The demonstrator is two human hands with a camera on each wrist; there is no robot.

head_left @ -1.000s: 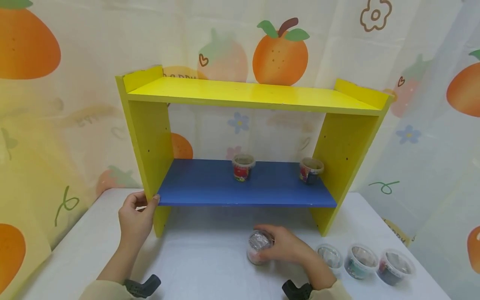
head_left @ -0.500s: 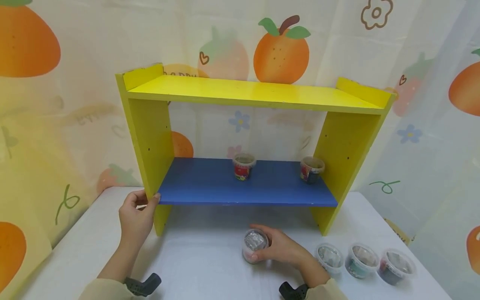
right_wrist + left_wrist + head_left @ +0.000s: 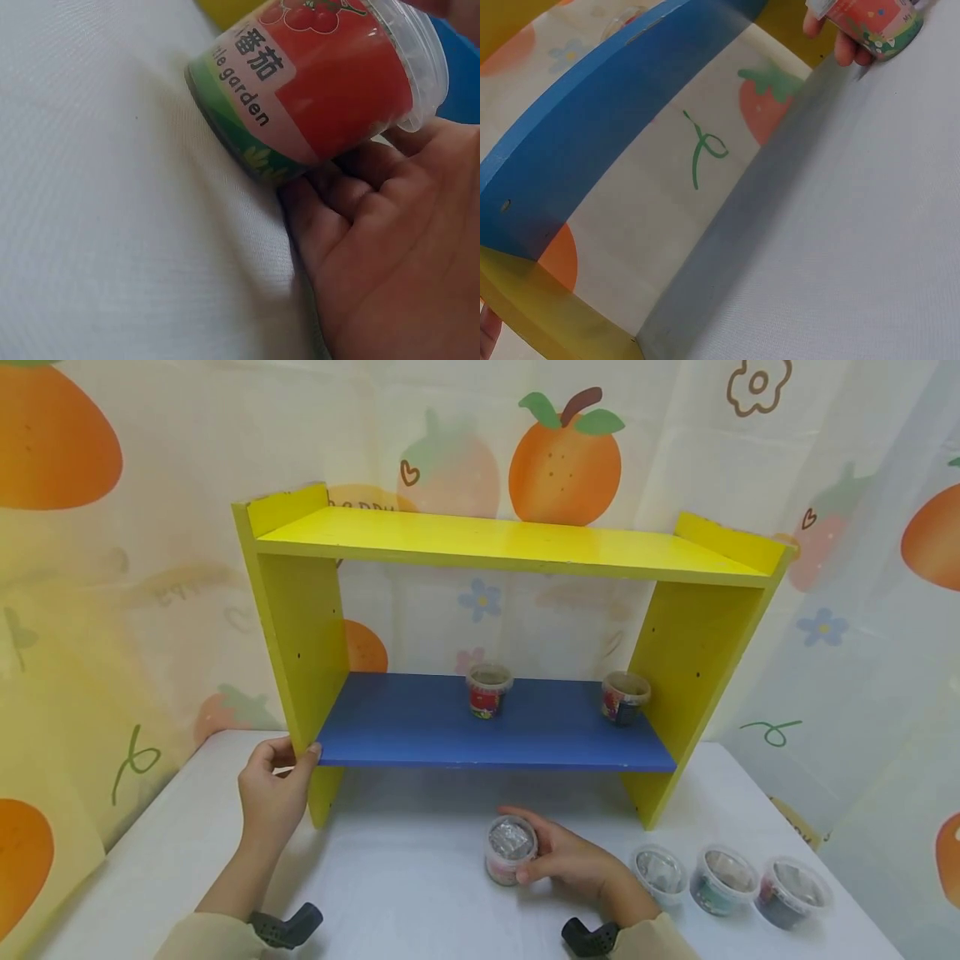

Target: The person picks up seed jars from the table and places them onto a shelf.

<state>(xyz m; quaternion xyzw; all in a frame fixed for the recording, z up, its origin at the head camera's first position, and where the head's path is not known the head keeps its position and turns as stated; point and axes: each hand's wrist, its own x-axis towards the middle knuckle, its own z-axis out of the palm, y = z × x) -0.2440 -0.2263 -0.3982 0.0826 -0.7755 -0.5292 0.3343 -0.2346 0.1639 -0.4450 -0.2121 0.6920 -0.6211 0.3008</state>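
Note:
My left hand [image 3: 273,789] grips the front edge of the yellow side panel of a small shelf [image 3: 480,545], its thumb at the left corner of the blue board [image 3: 450,735]. In front of the shelf, my right hand [image 3: 573,857] holds a small lidded plastic tub [image 3: 511,852] between thumb and fingers. The tub stands upright at the white tabletop. A red and green label with tomatoes and "garden" shows on the tub [image 3: 322,90] in the right wrist view. In the left wrist view its label [image 3: 877,22] appears at the top right, with fingertips beside it.
On the blue board stand two more plastic tubs, one near the middle [image 3: 488,692] and one by the right panel [image 3: 625,698]. A row of three lidded tubs [image 3: 723,882] sits on the table at right. Behind hangs a fruit-patterned cloth [image 3: 435,468].
My right hand and the tub have shifted slightly to the left, and the thumb sits a little further right on the tub. My left hand keeps its place on the shelf.

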